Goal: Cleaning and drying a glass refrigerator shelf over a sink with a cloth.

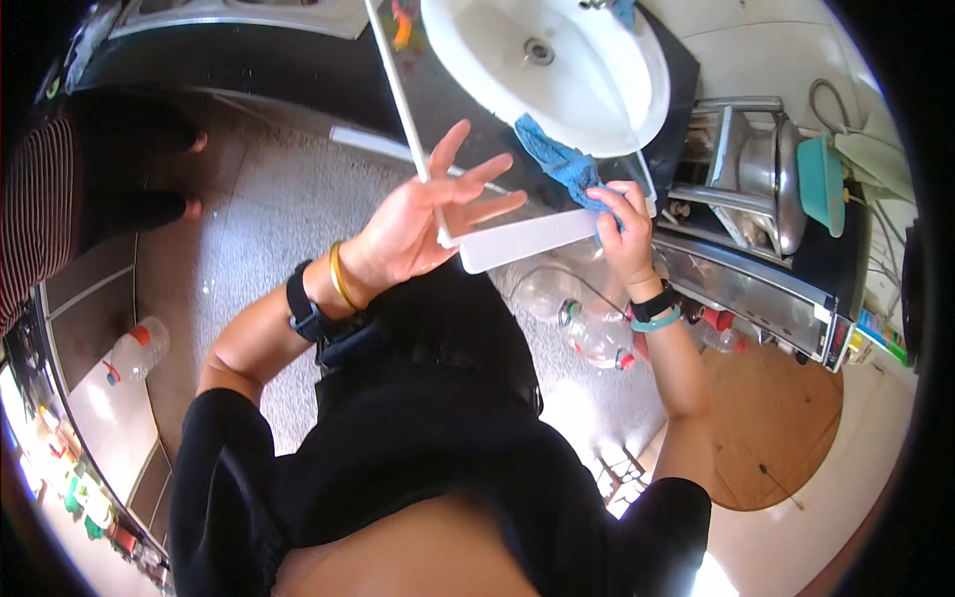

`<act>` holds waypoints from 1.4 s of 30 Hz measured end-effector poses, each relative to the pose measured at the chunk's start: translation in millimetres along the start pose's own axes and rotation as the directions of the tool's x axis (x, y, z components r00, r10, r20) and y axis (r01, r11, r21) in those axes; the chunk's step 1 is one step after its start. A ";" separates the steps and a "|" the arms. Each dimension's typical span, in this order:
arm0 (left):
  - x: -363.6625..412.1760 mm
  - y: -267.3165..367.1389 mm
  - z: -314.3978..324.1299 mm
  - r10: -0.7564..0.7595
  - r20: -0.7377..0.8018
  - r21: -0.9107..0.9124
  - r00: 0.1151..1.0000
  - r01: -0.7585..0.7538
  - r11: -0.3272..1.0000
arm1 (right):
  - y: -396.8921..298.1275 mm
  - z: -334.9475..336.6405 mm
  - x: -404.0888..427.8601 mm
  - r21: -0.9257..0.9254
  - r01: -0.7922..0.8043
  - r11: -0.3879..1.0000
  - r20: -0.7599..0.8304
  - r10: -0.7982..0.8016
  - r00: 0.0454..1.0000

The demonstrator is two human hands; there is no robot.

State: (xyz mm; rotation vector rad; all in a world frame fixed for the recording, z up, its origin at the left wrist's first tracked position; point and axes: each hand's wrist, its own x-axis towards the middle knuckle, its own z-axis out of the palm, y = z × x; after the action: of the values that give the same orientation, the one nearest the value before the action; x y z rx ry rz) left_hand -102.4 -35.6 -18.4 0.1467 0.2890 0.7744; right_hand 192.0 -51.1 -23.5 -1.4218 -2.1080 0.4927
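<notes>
A clear panel with white edging, which looks like a refrigerator shelf, is raised in front of my body. My left hand is at its near-left corner, palm up and fingers spread, bearing the panel; its fingers seem to show through the clear sheet. At the near-right corner, my right hand grips a crumpled blue cloth against the white edge. The cloth's loose end trails toward the rim of a white oval washbasin. How the right fingers meet the panel beneath the cloth is hidden.
The basin sits in a black countertop. Metal cookware and a teal plastic tub stand right. Large clear plastic bottles lie on the floor by my legs. Another person's striped clothing shows at far left.
</notes>
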 end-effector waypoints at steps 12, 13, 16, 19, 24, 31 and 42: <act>13.8 13.0 39.7 0.071 0.000 0.213 0.997 -0.069 0.975 | 104.1 -49.6 22.4 -0.024 -0.407 0.913 -0.368 0.370 0.853; 16.5 11.3 42.1 0.095 -0.002 0.194 0.995 -0.093 0.977 | 75.2 -49.9 37.0 0.081 -0.339 0.937 -0.370 0.345 0.863; 27.3 5.1 51.0 0.093 0.001 0.163 0.996 -0.092 0.982 | -4.8 -34.9 57.1 0.082 -0.177 0.981 -0.297 0.194 0.935; 35.4 5.4 67.7 0.082 -0.067 0.298 0.994 -0.059 0.953 | -75.9 -24.0 63.1 0.244 -0.123 0.962 -0.175 0.169 0.970; 45.8 3.6 67.1 0.014 -0.081 0.217 0.997 0.004 0.976 | -128.5 -25.7 58.7 0.131 0.085 0.988 -0.233 -0.053 0.971; 44.1 2.1 84.2 0.105 -0.119 0.239 0.987 -0.074 0.968 | -18.3 -39.5 38.8 0.114 -0.031 0.993 -0.151 0.048 0.987; 31.7 11.3 82.9 0.160 -0.146 0.250 0.976 -0.120 0.961 | 160.7 -37.1 12.6 -0.042 -0.334 0.941 -0.072 0.331 0.941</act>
State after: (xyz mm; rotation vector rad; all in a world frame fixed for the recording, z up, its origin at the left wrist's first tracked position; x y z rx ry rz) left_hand -62.7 -7.2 56.6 0.3352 0.5343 0.8931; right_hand 328.3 20.8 -83.7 -1.8143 -1.8482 0.5125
